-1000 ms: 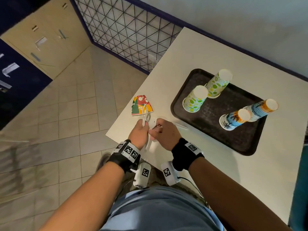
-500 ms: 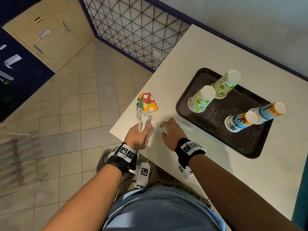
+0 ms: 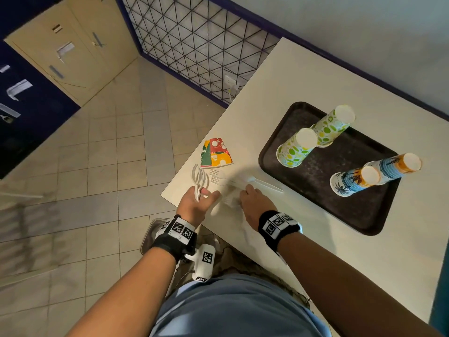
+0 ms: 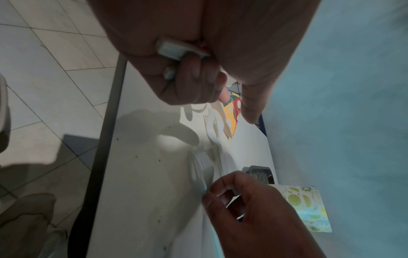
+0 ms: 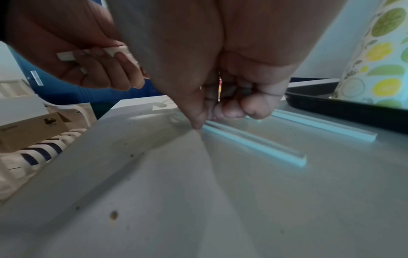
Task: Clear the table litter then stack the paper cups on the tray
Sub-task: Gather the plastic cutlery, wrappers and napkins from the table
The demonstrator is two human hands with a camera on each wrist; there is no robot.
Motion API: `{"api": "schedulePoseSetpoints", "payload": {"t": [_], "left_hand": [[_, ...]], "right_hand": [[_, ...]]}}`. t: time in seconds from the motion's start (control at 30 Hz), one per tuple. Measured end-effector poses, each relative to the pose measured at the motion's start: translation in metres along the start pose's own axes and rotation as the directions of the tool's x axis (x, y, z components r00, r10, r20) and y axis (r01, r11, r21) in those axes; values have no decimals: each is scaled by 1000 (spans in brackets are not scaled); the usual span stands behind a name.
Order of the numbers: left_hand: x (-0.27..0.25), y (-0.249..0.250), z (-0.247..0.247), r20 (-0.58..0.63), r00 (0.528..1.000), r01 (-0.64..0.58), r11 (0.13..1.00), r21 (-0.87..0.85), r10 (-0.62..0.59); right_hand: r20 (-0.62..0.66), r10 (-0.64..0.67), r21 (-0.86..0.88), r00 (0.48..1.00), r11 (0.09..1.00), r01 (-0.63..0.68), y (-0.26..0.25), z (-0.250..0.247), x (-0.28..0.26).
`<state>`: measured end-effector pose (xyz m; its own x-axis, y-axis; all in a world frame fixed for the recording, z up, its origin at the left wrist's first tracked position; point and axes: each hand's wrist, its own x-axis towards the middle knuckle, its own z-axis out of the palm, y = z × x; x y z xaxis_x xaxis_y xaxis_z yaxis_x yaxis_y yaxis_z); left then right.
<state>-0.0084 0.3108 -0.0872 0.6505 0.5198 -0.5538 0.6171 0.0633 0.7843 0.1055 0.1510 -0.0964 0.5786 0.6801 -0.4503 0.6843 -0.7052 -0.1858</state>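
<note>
On white table (image 3: 303, 76), dark tray (image 3: 364, 215).

Right hand (image 5: 220, 83) fingertips down on table (image 5: 198, 200), seemingly pinching white utensil handle (image 5: 253, 141); left hand (image 5: 88, 57) grips handles.

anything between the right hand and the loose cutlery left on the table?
Nothing visible. The right hand is down on the table with its fingertips at the loose plastic forks; the tray sits off to its right.
</note>
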Motion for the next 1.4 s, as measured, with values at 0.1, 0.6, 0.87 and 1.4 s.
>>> {"api": "schedulePoseSetpoints", "payload": {"t": [0.1,0.6,0.87,1.4], "left_hand": [[2,0,1,-1,1000,23,999,-31,-23],[-4,13,16,31,999,37,970,-239,-30],[2,3,3,-13,984,154,886,-437,-177],[15,8,48,-71,993,122,828,547,-99]], "right_hand": [[-11,-12,-3,1000,1000,12,-3,1,-4],[-173,65,710,983,700,79,-48,-39,-5],[-79,250,732,965,672,-114,6,-24,-6],[-113,271,81,956,961,-263,19,-11,16]]}}
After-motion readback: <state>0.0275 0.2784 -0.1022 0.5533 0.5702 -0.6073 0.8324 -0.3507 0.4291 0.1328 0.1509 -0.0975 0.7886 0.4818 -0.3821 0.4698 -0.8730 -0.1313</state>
